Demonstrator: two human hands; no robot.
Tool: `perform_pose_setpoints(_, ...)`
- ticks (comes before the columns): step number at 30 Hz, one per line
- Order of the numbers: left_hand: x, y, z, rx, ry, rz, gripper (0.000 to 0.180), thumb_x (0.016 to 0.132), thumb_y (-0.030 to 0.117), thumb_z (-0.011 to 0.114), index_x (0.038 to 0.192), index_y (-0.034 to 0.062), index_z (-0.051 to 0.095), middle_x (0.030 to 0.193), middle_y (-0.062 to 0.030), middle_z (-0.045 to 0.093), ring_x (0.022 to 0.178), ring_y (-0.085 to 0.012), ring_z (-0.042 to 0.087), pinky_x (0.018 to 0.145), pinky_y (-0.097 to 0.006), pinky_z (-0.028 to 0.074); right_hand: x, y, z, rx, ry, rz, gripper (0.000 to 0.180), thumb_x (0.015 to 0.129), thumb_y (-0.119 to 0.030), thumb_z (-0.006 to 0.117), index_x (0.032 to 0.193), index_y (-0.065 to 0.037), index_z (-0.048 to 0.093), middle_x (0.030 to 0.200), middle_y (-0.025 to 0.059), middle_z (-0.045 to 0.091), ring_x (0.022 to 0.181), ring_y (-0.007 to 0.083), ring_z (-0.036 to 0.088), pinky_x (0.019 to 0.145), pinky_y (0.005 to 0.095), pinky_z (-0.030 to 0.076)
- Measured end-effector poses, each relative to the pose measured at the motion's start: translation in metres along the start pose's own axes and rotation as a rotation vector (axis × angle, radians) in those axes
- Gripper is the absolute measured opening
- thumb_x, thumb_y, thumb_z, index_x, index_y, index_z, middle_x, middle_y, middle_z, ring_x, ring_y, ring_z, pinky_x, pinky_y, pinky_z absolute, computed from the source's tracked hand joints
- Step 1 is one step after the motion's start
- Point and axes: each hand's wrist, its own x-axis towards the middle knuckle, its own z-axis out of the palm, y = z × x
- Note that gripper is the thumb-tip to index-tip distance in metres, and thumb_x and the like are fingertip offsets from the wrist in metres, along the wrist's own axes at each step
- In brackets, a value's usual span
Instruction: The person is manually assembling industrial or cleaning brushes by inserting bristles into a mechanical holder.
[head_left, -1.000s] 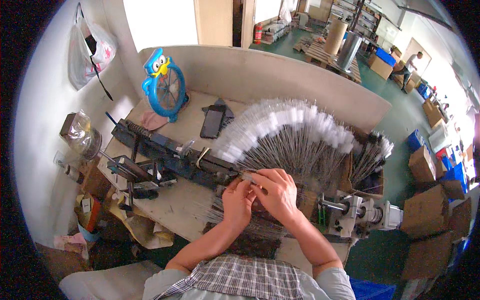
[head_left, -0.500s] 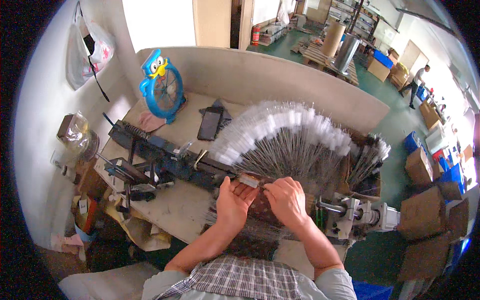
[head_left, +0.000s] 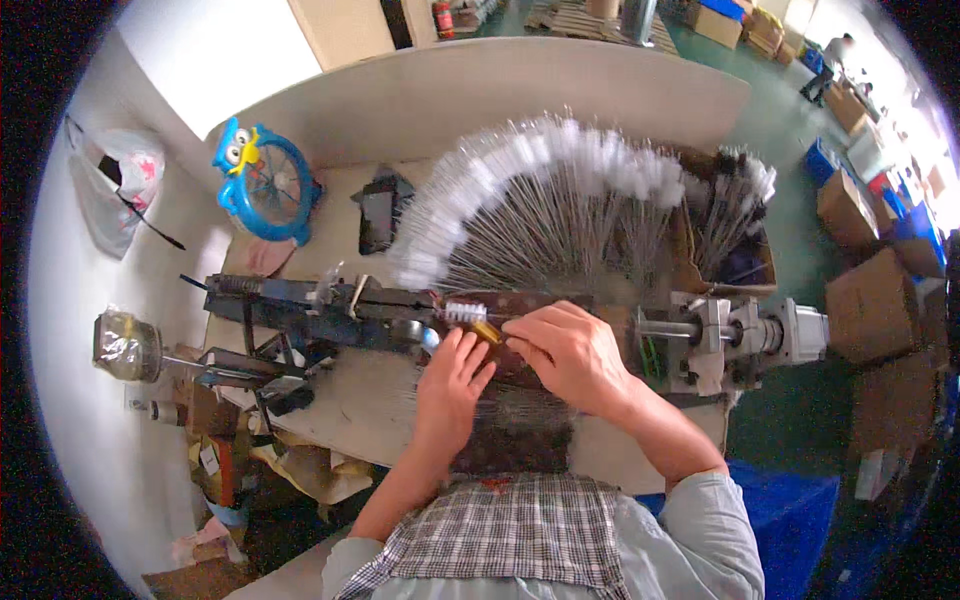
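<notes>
A small white bristle brush [head_left: 466, 312] lies over the dark work surface just beyond my left fingertips. Beside its lower right end shows a short gold-coloured piece [head_left: 487, 331]. My left hand [head_left: 450, 390] reaches up to them, fingers stretched out and thumb apart, with the fingertips close to the gold piece. From the right, my right hand [head_left: 575, 355] pinches with thumb and forefinger at the brush's stem end; the exact grip is partly hidden and blurred. Behind both hands, many white brushes [head_left: 560, 150] on thin wire stems spread in a fan.
A dark metal bar fixture [head_left: 300, 310] runs along the left of the bench. A motor-driven shaft [head_left: 675, 328] stands at right. A carton [head_left: 735, 270] of wire brushes, a phone [head_left: 378, 220] and a blue fan [head_left: 270, 185] sit farther back, before a low partition [head_left: 480, 90].
The brush has left my left palm and sits beyond its fingertips. My left hand has turned from palm-up to reaching forward. The gold-coloured piece now shows. The view has tilted down.
</notes>
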Motion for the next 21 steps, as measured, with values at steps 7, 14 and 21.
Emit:
perform_pose_setpoints(7,-0.020,0.048,-0.115,0.017,0.397,0.224,0.018,0.090,0.023,0.054,0.097,0.0068,0.058,0.091,-0.0037,0.060,0.083,-0.0146,0.056,0.078,-0.031,0.046,-0.071,0.028,-0.001,-0.053,-0.231,0.173,0.016,0.079,-0.012,0.059,0.092,-0.007,0.065,0.080,0.0110,0.064,0.073,0.0287,0.062,0.062,0.0389,0.051)
perform_pose_setpoints(14,-0.060,0.116,-0.258,0.170,0.899,0.766,0.032,0.084,0.039,0.063,0.090,0.0082,0.057,0.071,-0.0012,0.055,0.061,-0.0114,0.052,0.050,-0.024,0.042,-0.112,0.039,0.017,-0.282,-0.428,0.408,0.019,0.082,-0.024,0.059,0.093,-0.011,0.067,0.086,0.0079,0.064,0.078,0.0292,0.062,0.066,0.0392,0.050)
perform_pose_setpoints(21,-0.061,0.150,-0.369,-0.121,0.999,0.494,0.043,0.081,0.045,0.064,0.097,0.0056,0.057,0.085,-0.0028,0.058,0.077,-0.0155,0.055,0.065,-0.026,0.046,-0.114,0.044,0.036,-0.399,-0.508,0.408,0.021,0.084,-0.028,0.054,0.094,-0.013,0.064,0.083,0.0083,0.063,0.079,0.0289,0.063,0.066,0.0429,0.052)
